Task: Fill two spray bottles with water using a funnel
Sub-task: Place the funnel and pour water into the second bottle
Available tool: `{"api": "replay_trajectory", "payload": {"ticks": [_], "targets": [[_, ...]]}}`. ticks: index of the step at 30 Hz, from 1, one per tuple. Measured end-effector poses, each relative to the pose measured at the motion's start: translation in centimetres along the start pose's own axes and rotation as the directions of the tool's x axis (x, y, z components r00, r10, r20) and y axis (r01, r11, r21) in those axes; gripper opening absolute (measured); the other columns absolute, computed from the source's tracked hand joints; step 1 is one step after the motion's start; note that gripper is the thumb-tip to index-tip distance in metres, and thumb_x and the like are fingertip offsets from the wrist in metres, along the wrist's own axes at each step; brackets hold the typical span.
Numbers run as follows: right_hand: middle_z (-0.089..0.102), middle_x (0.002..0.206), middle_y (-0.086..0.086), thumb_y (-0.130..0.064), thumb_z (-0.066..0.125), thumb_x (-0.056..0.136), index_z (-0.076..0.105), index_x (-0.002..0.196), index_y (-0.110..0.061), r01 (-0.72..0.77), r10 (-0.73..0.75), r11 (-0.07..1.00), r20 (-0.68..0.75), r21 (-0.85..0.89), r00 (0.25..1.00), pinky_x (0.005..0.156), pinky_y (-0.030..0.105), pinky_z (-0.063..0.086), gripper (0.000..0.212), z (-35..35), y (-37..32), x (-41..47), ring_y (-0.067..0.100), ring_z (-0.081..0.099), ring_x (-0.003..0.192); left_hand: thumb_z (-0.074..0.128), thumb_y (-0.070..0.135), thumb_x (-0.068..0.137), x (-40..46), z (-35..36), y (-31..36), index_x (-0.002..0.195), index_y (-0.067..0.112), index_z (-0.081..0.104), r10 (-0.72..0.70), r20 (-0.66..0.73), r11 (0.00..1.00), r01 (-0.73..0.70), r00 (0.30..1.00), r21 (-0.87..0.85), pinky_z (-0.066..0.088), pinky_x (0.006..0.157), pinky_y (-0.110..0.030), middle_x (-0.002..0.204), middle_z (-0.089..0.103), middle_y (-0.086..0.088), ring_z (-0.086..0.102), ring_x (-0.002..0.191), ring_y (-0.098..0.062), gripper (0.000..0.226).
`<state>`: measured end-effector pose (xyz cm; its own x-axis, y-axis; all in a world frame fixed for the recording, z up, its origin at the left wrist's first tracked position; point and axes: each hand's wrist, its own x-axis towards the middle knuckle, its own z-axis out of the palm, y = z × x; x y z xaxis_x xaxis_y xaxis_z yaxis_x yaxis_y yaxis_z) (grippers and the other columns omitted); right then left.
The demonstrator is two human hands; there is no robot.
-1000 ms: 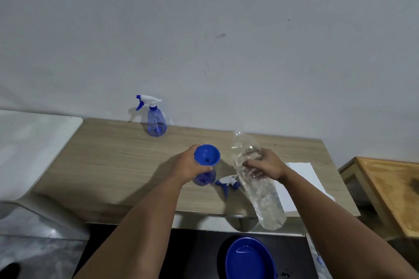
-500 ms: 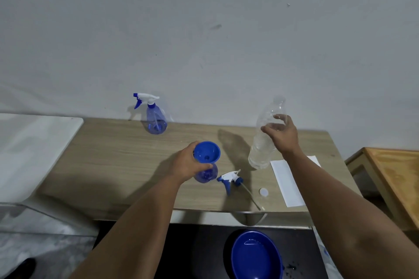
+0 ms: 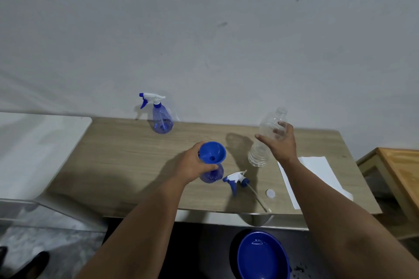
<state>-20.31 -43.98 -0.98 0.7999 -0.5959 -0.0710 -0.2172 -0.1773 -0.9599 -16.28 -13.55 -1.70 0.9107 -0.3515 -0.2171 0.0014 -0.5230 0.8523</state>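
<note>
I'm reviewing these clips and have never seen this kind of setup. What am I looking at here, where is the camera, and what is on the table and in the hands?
There is no machine: a person wears a wide-angle camera on the head, looking down at their own bare arms. The left hand grips a blue funnel seated in an open spray bottle on the wooden table. The right hand, fingers spread, is at a clear plastic bottle standing upright; whether it touches it is unclear. Also on the table: a second spray bottle with its trigger top on, a loose trigger top, a white cap and white paper. A blue basin sits below.
</note>
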Motion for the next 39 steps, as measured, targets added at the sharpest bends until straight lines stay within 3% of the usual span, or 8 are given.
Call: {"api": "replay_trajectory", "payload": {"ticks": [11, 14, 24, 30, 32, 34, 37, 39], "targets": [[0.065, 0.126, -0.003, -0.048, 0.102, 0.056, 0.050, 0.133, -0.026, -0.123, 0.128, 0.982, 0.026, -0.145, 0.991, 0.104, 0.047, 0.056, 0.095, -0.3, 2.2, -2.0, 0.023, 0.067, 0.117, 0.093, 0.035, 0.063, -0.3, -0.3, 0.2, 0.156, 0.031, 0.033, -0.047, 0.016, 0.999, 0.046, 0.999, 0.009, 0.049, 0.103, -0.032, 0.135, 0.059, 0.007, 0.056, 0.125, -0.012, 0.111], [0.065, 0.136, 0.008, -0.029, 0.099, 0.068, 0.044, 0.148, -0.016, -0.183, 0.201, 0.953, 0.054, -0.240, 0.978, 0.101, 0.041, 0.052, 0.098, 0.0, 1.7, -3.3, 0.031, 0.065, 0.122, 0.094, 0.036, 0.062, -0.3, -0.3, 0.2, 0.156, 0.033, 0.031, -0.052, 0.016, 0.999, 0.051, 0.999, 0.017, 0.049, 0.102, -0.031, 0.134, 0.059, 0.007, 0.057, 0.124, -0.012, 0.114], [0.071, 0.095, 0.012, -0.025, 0.079, 0.087, 0.071, 0.095, -0.005, -0.236, 0.402, 0.761, 0.154, -0.604, 0.903, 0.070, 0.035, 0.050, 0.022, 2.3, 2.0, -6.0, 0.027, 0.064, 0.083, 0.093, 0.027, 0.067, -0.6, -0.8, -0.4, 0.159, 0.030, 0.026, -0.071, 0.041, 0.997, 0.072, 0.997, 0.000, 0.044, 0.099, -0.026, 0.138, 0.057, 0.006, 0.053, 0.126, -0.010, 0.113], [0.078, 0.089, 0.006, -0.028, 0.069, 0.091, 0.077, 0.086, -0.013, 0.007, 0.135, 0.838, 0.218, -0.545, 0.967, 0.083, 0.034, 0.057, 0.018, 6.2, -3.1, -5.9, 0.027, 0.072, 0.089, 0.093, 0.027, 0.066, -0.5, -0.4, -1.9, 0.148, 0.026, 0.042, -0.096, 0.095, 0.994, 0.090, 0.991, 0.060, 0.044, 0.088, -0.020, 0.134, 0.055, 0.011, 0.051, 0.129, -0.012, 0.096], [0.077, 0.098, 0.002, -0.045, 0.069, 0.092, 0.075, 0.097, -0.019, 0.104, 0.054, 0.860, 0.292, -0.500, 0.955, 0.086, 0.033, 0.055, 0.027, 7.8, -5.8, -5.8, 0.024, 0.071, 0.095, 0.090, 0.019, 0.071, -0.5, -0.1, -2.1, 0.139, 0.023, 0.050, -0.088, 0.086, 0.992, 0.080, 0.992, 0.097, 0.040, 0.075, -0.010, 0.126, 0.056, 0.011, 0.054, 0.123, -0.011, 0.079], [0.073, 0.117, 0.000, -0.070, 0.072, 0.080, 0.068, 0.125, -0.023, 0.211, 0.069, 0.800, 0.436, -0.562, 0.897, 0.094, 0.038, 0.056, 0.065, 9.7, -7.8, -5.3, 0.022, 0.069, 0.107, 0.088, 0.014, 0.074, 0.0, 0.4, -2.8, 0.136, 0.019, 0.053, -0.115, 0.099, 0.987, 0.103, 0.988, 0.119, 0.043, 0.072, -0.013, 0.119, 0.059, 0.008, 0.058, 0.118, -0.013, 0.071], [0.057, 0.147, 0.003, -0.080, 0.079, 0.062, 0.042, 0.155, -0.029, 0.440, 0.192, 0.537, 0.612, -0.720, 0.767, 0.098, 0.040, 0.052, 0.113, 12.3, -9.7, -5.1, 0.030, 0.060, 0.129, 0.086, 0.014, 0.079, 0.4, 1.3, -3.0, 0.122, 0.022, 0.058, -0.134, 0.120, 0.982, 0.115, 0.984, 0.151, 0.042, 0.063, -0.006, 0.100, 0.063, 0.009, 0.064, 0.102, -0.016, 0.052], [0.056, 0.142, 0.005, -0.071, 0.085, 0.067, 0.043, 0.154, -0.024, 0.550, 0.259, 0.364, 0.649, -0.751, 0.715, 0.086, 0.037, 0.048, 0.108, 13.7, -10.1, -5.2, 0.032, 0.060, 0.124, 0.083, 0.020, 0.083, 0.1, 1.6, -2.0, 0.111, 0.025, 0.059, -0.211, 0.130, 0.969, 0.190, 0.969, 0.160, 0.037, 0.053, -0.007, 0.083, 0.058, 0.013, 0.059, 0.078, -0.007, 0.037]]}}
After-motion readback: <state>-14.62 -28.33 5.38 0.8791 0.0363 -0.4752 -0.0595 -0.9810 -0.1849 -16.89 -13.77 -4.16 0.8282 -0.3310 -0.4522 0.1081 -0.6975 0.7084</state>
